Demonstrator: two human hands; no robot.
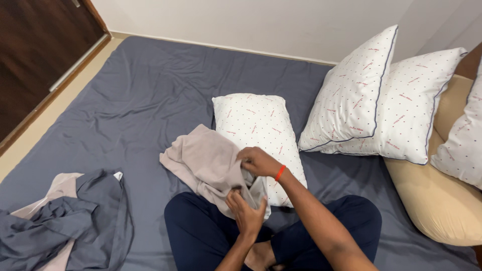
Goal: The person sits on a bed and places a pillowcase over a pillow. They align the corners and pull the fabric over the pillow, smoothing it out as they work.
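I sit cross-legged in dark blue trousers on a bed with a grey-blue sheet (150, 95). A white dotted pillow (256, 125) lies flat in front of my knees. A beige pillowcase (206, 160) is bunched over its near left end. My right hand (257, 161), with a red band at the wrist, pinches the beige cloth at the pillow's near edge. My left hand (246, 213) grips the cloth lower down, close to my lap, beside the pillow's corner.
Two white dotted pillows (361, 90) (411, 110) lean against the wall at the back right, and a third (464, 140) shows at the right edge. A tan cushion (437, 195) lies under them. A heap of grey and beige cloth (65, 221) sits at the near left. A dark wooden door (35, 50) stands at far left.
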